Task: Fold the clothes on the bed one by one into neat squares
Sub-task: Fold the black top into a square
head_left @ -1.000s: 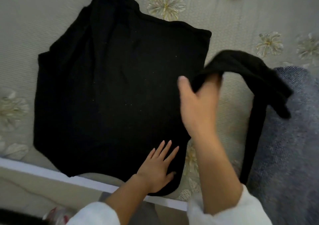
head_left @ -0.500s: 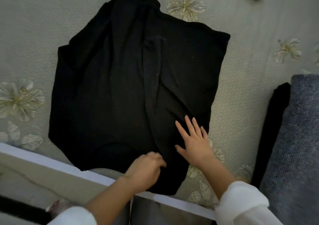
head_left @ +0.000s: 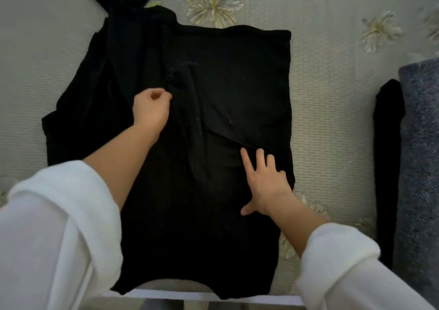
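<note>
Black knit is filling most of the head view: the black garment (head_left: 237,84) is lying spread flat on the bed (head_left: 332,96), its lower hem reaching the white bed edge (head_left: 166,294) nearest the person. One sleeve (head_left: 190,110) is lying folded in across the body, rumpled and slanting rather than straight. The left hand (head_left: 152,110) is sitting beside that sleeve's upper end with its fingers (head_left: 164,94) curled. Black on black, I cannot tell whether they are pinching cloth or only closed next to it. The right hand (head_left: 266,181) is pressing flat on the garment's right side, its fingers (head_left: 245,160) straight and spread, gripping nothing.

As I am judging it, the sleeve is bunching into a ridge, so any fold laid over it is likely going to come out lumpy and off-square. The garment's left side is lying angled and uneven, which is threatening a crooked edge. With the hem at the bed's edge, the piece could be sliding off once the pressing hand lifts.

Pale ribbed bedding is showing cream flowers (head_left: 213,3). At the right, a blue-grey blanket (head_left: 420,167) is lying with a black strip of cloth (head_left: 387,143) just beside it, apart from the garment.
</note>
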{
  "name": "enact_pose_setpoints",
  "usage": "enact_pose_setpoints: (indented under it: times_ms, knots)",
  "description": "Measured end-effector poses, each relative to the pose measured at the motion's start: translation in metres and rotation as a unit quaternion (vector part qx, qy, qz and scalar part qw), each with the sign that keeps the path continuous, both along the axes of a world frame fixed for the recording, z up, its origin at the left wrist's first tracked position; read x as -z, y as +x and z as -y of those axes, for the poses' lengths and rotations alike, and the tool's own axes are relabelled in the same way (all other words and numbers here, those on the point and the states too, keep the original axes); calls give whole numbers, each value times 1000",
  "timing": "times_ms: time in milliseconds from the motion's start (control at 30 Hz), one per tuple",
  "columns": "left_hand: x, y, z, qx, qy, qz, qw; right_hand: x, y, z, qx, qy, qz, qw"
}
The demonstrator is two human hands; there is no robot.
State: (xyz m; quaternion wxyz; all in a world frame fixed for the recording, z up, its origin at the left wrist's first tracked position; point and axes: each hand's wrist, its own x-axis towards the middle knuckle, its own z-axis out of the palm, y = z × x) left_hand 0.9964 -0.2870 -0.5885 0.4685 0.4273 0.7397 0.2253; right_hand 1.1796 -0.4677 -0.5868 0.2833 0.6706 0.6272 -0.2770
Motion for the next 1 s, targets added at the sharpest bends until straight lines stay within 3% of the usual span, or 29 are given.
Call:
enact_pose_setpoints:
  times_ms: [233,467,633,700,767,833,933,1000]
  knots:
    - [-6,31,-54,0,-136,12,991,6,-7,-18,-15,-41,32,999]
    - [-13,-13,-65,-103,-57,172,978,-3,-9,-22,-2,-64,25,998]
    - [5,-41,-60,-66,-165,177,968,-15,-12,-23,32,-42,21,998]
    - [7,-46,-59,-27,-118,132,984,-22,-24,-23,60,4,23,998]
    - [0,-53,-55,41,-19,24,999,-24,-43,-24,66,93,18,993]
    - [-10,-68,-47,97,86,-60,990,-24,-65,-31,67,163,-42,983]
    - [-15,-117,-36,93,177,-155,968,-17,-102,-43,23,124,-139,982]
    - [-8,-161,-33,47,151,-220,963,-12,-123,-55,1,120,-158,980]
